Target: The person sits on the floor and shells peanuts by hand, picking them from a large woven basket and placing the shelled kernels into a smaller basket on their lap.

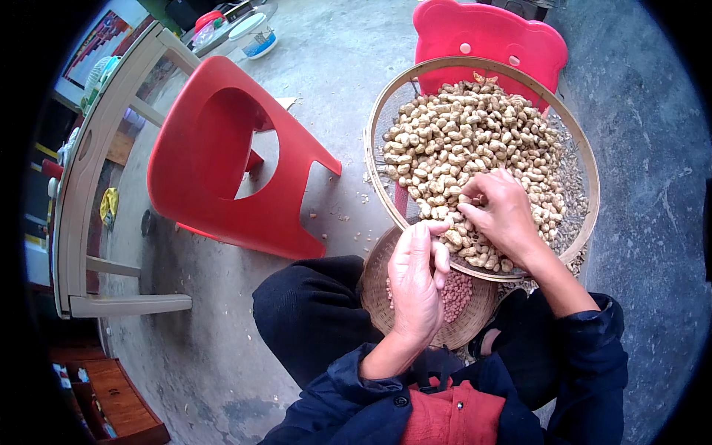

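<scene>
Unshelled peanuts (456, 139) are heaped in a round mesh sieve with a wooden rim (593, 172). My right hand (498, 208) reaches over the near part of the heap, thumb and forefinger pinched around what looks like a peanut (463, 198). At the sieve's near left rim is my left hand (417, 278), raised with its fingers curled; whether anything is inside them is hidden. Beneath that hand, a woven basket (381, 311) holds shelled reddish peanut kernels (457, 295). The sieve's near edge overhangs the basket and covers part of it.
The sieve rests over a pink plastic chair (489, 33) with a bear-shaped back. A red plastic chair (194, 194) stands to the left, before a pale wooden table frame (83, 222). Shell bits litter the concrete floor (328, 222). Farther back is a lidded bucket (256, 39).
</scene>
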Action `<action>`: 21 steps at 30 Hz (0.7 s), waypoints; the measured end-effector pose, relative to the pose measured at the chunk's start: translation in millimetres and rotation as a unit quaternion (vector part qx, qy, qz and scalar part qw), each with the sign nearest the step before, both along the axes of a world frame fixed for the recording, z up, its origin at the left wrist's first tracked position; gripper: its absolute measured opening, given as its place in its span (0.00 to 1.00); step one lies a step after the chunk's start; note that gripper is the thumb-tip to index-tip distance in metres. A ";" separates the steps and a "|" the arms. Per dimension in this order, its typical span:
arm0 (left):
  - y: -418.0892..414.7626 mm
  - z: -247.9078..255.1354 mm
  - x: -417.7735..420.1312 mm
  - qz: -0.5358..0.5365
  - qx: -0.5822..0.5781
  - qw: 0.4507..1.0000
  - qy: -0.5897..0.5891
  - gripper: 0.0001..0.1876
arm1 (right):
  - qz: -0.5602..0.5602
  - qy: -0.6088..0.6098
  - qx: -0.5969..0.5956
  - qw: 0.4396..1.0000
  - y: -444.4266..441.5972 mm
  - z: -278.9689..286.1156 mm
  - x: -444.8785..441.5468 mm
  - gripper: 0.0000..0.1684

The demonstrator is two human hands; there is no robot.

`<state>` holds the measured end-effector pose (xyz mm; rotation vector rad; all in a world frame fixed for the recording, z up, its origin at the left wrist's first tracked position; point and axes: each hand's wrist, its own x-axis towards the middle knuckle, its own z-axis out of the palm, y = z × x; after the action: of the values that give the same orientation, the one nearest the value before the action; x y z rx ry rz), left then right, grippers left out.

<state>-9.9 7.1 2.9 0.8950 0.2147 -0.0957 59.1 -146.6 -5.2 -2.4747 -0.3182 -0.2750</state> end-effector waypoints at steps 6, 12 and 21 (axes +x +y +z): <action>-8.1 -3.6 4.0 0.007 -0.021 1.000 -0.011 0.13 | 0.018 0.225 0.436 0.871 -10.7 16.9 -20.7 0.11; -9.6 -8.6 3.2 -0.099 -0.018 0.994 -0.031 0.17 | 0.057 0.243 0.499 0.830 -11.4 33.1 -42.9 0.14; -11.9 -5.4 4.0 -0.075 -0.016 0.997 -0.021 0.16 | 0.090 0.195 0.491 0.844 -6.0 34.2 -47.2 0.14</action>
<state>-6.0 -4.8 -2.5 0.8792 0.1065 -0.2183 11.9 -152.6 29.0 -1.4141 -0.1620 0.1385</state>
